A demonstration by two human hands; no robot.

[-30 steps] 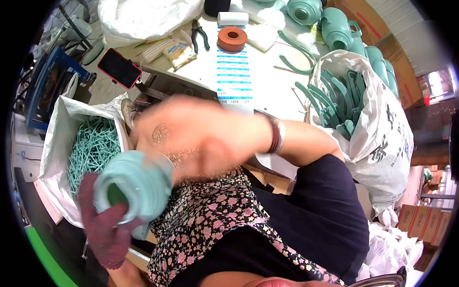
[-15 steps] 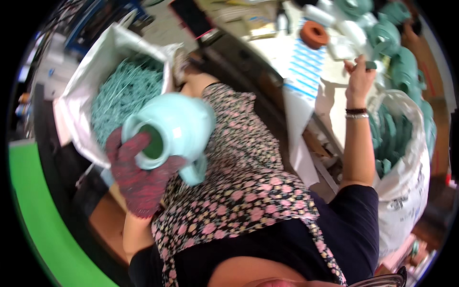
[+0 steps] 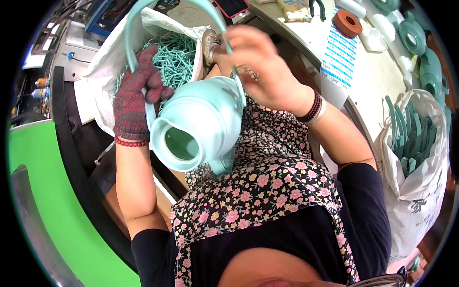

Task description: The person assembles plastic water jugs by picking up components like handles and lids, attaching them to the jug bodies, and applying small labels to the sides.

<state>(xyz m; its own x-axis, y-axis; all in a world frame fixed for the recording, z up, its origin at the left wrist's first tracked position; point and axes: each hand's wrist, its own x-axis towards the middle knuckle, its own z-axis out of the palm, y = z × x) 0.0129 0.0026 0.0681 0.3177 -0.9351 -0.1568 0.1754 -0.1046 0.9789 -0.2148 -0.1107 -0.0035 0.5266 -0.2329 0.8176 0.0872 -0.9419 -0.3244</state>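
Note:
A pale teal plastic jug [image 3: 210,119] lies tilted over my lap, its wide round mouth facing me. From its sides a long curved plastic handle [image 3: 129,38] of the same colour arches away from me. My left hand [image 3: 134,103], in a dark red and grey knit glove, is closed round the left end of the handle beside the jug's rim. At the handle's right end is my bare right hand [image 3: 275,71], its fingers smeared by motion, so their grip on it is unclear. A second, smaller handle [image 3: 223,163] shows on the jug's near side.
A white sack [image 3: 105,57] of thin teal plastic strips stands behind the jug. To the right, another white sack [image 3: 411,191] holds several curved teal handles. More teal jugs [image 3: 431,71], a brown tape roll [image 3: 347,24] and a label sheet [image 3: 340,55] are on the table [image 3: 366,91].
My right hand has come from the table at the right to the jug. The curved handle now spans the jug. My left hand has moved from the jug's mouth to the handle's left end.

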